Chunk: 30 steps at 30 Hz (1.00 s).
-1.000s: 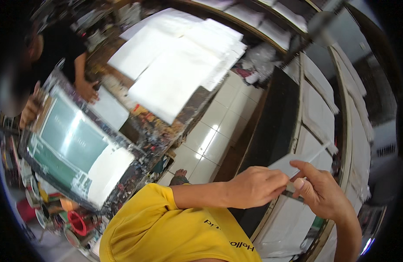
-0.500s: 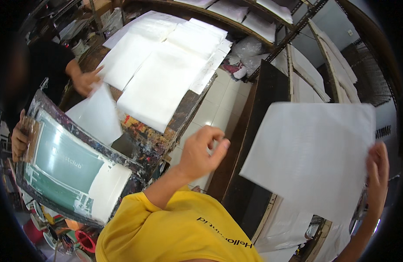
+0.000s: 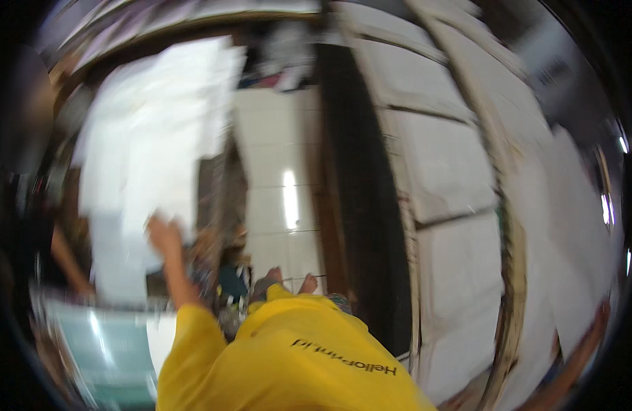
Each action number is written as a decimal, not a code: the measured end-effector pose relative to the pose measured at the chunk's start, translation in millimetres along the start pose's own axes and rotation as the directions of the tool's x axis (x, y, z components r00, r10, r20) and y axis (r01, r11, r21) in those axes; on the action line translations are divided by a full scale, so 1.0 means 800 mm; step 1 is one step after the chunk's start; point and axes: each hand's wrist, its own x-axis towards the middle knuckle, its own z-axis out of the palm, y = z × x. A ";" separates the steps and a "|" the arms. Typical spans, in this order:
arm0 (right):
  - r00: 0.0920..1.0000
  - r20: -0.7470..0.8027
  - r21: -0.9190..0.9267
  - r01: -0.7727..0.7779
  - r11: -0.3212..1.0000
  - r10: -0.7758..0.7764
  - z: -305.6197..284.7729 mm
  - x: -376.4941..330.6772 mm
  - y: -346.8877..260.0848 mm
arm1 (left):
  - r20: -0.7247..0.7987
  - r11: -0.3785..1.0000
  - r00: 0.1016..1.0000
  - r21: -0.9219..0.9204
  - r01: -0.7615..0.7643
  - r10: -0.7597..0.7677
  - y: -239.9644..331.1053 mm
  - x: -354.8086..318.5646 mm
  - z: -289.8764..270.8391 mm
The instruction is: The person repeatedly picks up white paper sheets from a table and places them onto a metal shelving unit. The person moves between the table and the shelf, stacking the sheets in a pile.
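Note:
My left hand (image 3: 164,236) reaches over the near end of the white sheets (image 3: 138,151) spread on the left table. Motion smears its fingers, so I cannot see whether it grips a sheet edge. Out at the right rim, my right hand (image 3: 601,320) is at the edge of a large white sheet (image 3: 579,233), its fingers closed on it and partly hidden. That sheet hangs beside the rack. A framed printing screen (image 3: 104,342) with a green area lies at the lower left, a co-worker's arm (image 3: 71,264) near it.
Along the right runs a wooden rack (image 3: 509,274) bearing several white sheets (image 3: 443,164). A long black board (image 3: 364,192) borders it. Between table and rack lies a tiled floor (image 3: 271,164); my feet (image 3: 308,283) stand there. More shelved sheets (image 3: 172,17) line the back.
My view has turned to the right and blurred. My left hand has moved from above the aisle onto the table's sheets. The sheet at my right hand has shifted toward the right rim.

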 end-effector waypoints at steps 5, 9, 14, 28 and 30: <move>0.884 0.108 -0.109 -0.444 0.890 0.454 0.022 -0.086 -0.057 | 0.084 0.996 0.996 -0.084 -0.021 0.028 -0.069 0.052 0.035; 0.827 0.209 0.016 -0.536 0.844 0.522 0.046 -0.103 -0.065 | 0.183 0.744 0.886 0.487 -0.458 0.426 -0.054 0.084 0.039; 0.792 0.210 0.013 -0.589 0.808 0.574 0.055 -0.112 -0.071 | 0.008 0.920 0.921 0.030 -0.390 0.390 0.064 0.053 -0.036; 0.800 0.343 -0.116 -0.485 0.867 0.493 0.077 -0.105 -0.084 | -0.096 0.428 0.706 -0.735 -0.526 0.702 0.314 -0.073 -0.179; 0.783 0.339 -0.172 -0.492 0.853 0.521 0.075 -0.103 -0.101 | -0.081 0.381 0.673 -0.772 -0.508 0.735 0.332 -0.098 -0.191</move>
